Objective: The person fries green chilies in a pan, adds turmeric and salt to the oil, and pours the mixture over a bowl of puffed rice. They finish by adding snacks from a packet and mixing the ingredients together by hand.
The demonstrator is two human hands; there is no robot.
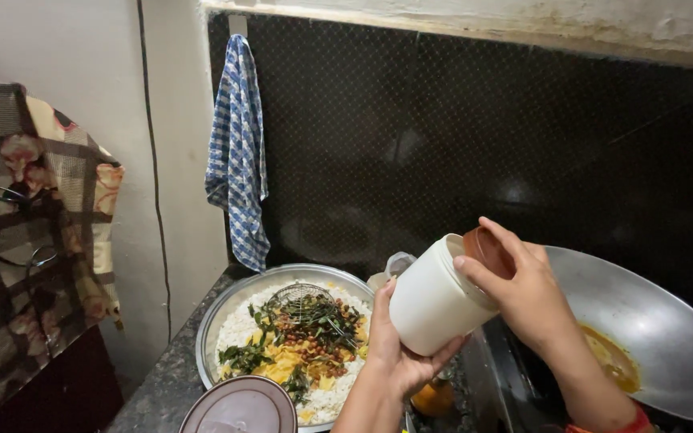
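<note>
Cradling a smooth, rigid white plastic jar (435, 298) from beneath, left hand (395, 353) wraps its base; right hand (523, 293) fingers pinch the brown lid (487, 250); likely light, slippery.

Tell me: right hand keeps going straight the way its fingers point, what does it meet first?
The right hand points left, fingers already on the brown lid of the white jar that the left hand holds. So the lid and jar come first; beyond them, probably the steel bowl, though depth is unclear.
</note>
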